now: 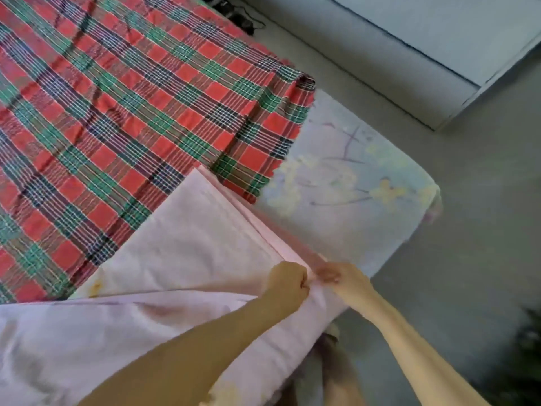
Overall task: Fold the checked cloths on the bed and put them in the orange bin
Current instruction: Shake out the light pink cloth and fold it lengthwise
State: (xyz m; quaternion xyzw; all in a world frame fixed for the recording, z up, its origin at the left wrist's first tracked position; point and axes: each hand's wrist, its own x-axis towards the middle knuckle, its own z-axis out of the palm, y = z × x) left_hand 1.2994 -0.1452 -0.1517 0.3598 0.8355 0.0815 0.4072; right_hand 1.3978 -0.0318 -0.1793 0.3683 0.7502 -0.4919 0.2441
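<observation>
While the red-and-green checked cloth [131, 112] lies spread across the bed [351, 177], the left grip [288, 281] is curled round the corner of a pale pink sheet [190, 244] at the bed's near edge. The right grip [333, 273] pinches that corner beside it.

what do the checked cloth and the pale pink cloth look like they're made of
The checked cloth: probably thin woven cotton, matte; the checks look woven in and it lies in soft creases. The pale pink cloth: thin, smooth woven fabric, perhaps cotton, matte; it drapes limply.
</observation>
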